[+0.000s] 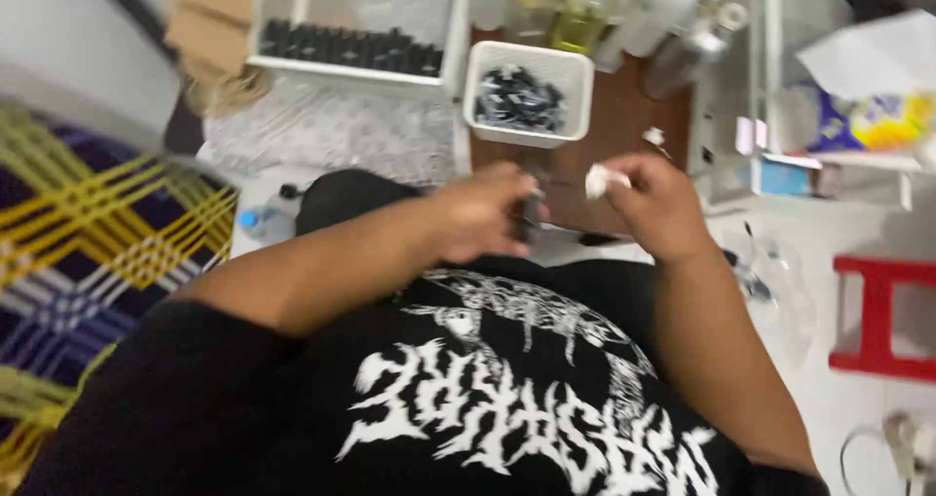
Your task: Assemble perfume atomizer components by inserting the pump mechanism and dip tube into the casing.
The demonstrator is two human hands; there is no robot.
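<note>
hands meet over the lap, just in front of a brown board (624, 125). left hand (483, 213) has its fingers curled together round a small dark bottle (531, 208), which pokes out on the thumb side toward the other hand; blur hides its exact shape, but its long axis looks roughly upright. right hand (658, 203) pinches a small white piece (597, 179) between thumb and fingertips, fingers closed on it. white piece sits just beside the bottle, a little above and to the right of its top, so the right hand is the nearer one to the bottle's open end and the two are close but apart.

past the hands, a white tub (575, 67) of dark small parts stands on the board, and a white tray (453, 67) with a row of dark bottles lies to its left. a clear water bottle (265, 221) lies by the left forearm, a red stool (877, 311) stands off to the right.
</note>
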